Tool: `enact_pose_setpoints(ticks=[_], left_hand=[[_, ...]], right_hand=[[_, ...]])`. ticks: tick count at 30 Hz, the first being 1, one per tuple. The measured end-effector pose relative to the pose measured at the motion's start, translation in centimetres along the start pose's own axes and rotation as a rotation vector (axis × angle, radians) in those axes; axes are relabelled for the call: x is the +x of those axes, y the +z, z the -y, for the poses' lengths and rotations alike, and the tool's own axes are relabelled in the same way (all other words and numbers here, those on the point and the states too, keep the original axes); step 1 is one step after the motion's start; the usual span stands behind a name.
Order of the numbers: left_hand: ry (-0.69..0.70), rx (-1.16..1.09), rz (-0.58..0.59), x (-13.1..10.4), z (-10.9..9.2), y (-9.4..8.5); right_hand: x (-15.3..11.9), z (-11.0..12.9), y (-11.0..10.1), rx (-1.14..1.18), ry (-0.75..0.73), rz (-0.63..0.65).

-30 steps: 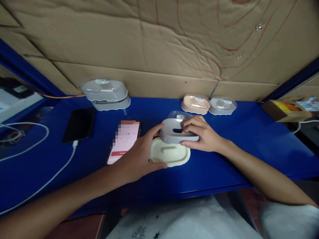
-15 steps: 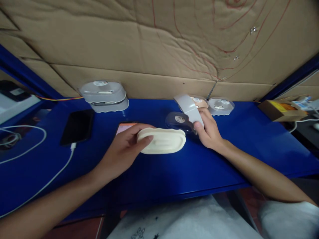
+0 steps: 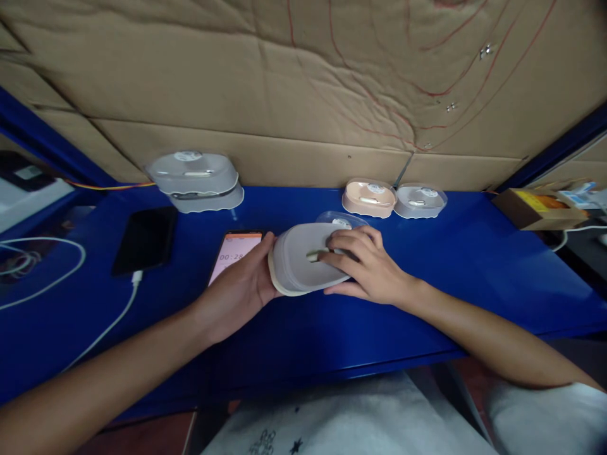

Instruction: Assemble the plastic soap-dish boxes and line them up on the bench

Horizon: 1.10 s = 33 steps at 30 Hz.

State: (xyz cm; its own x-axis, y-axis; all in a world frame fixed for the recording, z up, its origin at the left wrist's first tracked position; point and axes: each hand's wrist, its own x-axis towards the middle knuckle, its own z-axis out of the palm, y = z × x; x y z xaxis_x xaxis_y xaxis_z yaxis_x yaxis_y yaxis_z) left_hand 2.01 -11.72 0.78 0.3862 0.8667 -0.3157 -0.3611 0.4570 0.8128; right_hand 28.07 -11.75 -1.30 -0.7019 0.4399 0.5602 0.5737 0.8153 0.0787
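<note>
My left hand (image 3: 244,284) is closed around the left end of an oval box, held above the blue table. Its cream base (image 3: 288,293) shows as a thin rim under a grey oval shell (image 3: 296,249). Through a slot in the shell's top a bit of cream shows. My right hand (image 3: 374,265) grips the shell's right end, fingers bent over the top and thumb low at the near side. Just behind the box, partly hidden, a clear lid (image 3: 342,218) with a round white label lies on the table.
Two grey oval boxes (image 3: 194,174) with clear lids are stacked at the back left. A peach box (image 3: 370,197) and a grey box (image 3: 420,201) stand at the back right. A lit phone (image 3: 232,249), a dark phone (image 3: 145,240) on a white cable, and a cardboard carton (image 3: 535,212) flank them.
My right hand has brought the grey shell left and down onto the cream base, covering it. The left hand has shifted its hold to the base's end. The clear lid has stayed behind.
</note>
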Motion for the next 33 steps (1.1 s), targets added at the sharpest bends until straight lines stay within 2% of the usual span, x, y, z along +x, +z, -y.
enact_pose_setpoints(ticks=[4,7,10,14,16,19,22,26,33], left_hand=[[0.050,0.025,0.093,-0.2,0.2,-0.2],[0.053,0.051,0.105,-0.2,0.4,-0.2],[0.005,0.008,0.028,-0.1,0.4,0.1],[-0.021,-0.027,-0.084,0.1,0.0,0.4],[0.002,-0.042,-0.112,0.3,-0.1,0.3],[0.034,-0.062,-0.144,0.5,-0.3,0.0],[-0.013,-0.052,-0.165,0.5,-0.2,-0.1],[-0.088,-0.013,-0.142,0.4,0.1,-0.1],[-0.136,-0.002,-0.111,0.3,0.2,-0.1]], right_hand=[[-0.2,0.0,0.3,-0.022,-0.011,0.048],[-0.3,0.1,0.5,-0.040,-0.030,0.099],[-0.3,0.2,0.7,-0.047,-0.077,0.116],[-0.3,-0.3,0.9,0.024,-0.049,0.096],[-0.4,-1.1,0.9,0.089,0.017,0.078],[-1.0,-2.8,0.8,0.084,0.255,0.070],[-1.6,-4.5,0.9,0.001,0.461,0.153],[-2.0,-5.5,1.1,0.080,0.521,0.236],[-2.2,-5.2,1.3,0.029,0.540,0.294]])
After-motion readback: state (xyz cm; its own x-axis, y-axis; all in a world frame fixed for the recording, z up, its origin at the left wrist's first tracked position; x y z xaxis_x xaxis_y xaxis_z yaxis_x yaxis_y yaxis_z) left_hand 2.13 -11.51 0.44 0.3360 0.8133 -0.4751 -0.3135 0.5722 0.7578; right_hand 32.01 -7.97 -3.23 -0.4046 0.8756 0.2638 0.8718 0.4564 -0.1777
